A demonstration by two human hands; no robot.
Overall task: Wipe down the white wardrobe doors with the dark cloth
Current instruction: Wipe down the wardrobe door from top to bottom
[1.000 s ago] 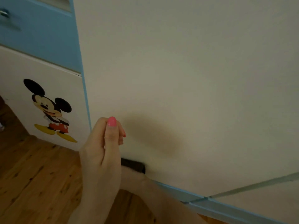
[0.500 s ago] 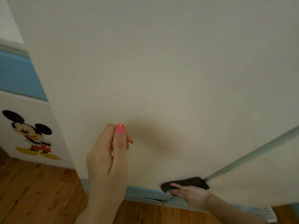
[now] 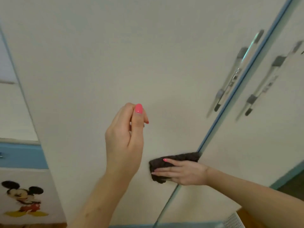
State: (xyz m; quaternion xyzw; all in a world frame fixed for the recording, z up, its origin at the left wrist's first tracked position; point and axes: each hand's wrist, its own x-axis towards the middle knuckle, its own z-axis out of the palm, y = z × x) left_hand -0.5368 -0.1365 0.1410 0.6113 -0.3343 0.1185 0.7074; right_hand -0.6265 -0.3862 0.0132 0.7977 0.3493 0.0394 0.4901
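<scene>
Cloth: I have the dark cloth [image 3: 174, 167] flat on the white wardrobe door [image 3: 115, 63], low down, its right end touching the blue seam [image 3: 230, 102] between the two doors.
Right hand: my right hand [image 3: 182, 172] presses the cloth to the panel with fingers straight, tips pointing left; forearm comes in from lower right, roughly level.
Left hand: my left hand [image 3: 125, 137] hangs just off the door, up and left of the cloth, fingers loosely curled toward the thumb, holding nothing.
Key relation: cloth's long axis runs left to right across the door; unwiped panel lies above and to the left, the second door [image 3: 256, 145] just right of the seam. Right hand is nearer by far, already on it.
Handles: two long bar handles [image 3: 233, 76], blurred, flank the seam above the cloth.
Judgement: next stroke likely sweeps up or left; watch the seam edge snagging the cloth.
</scene>
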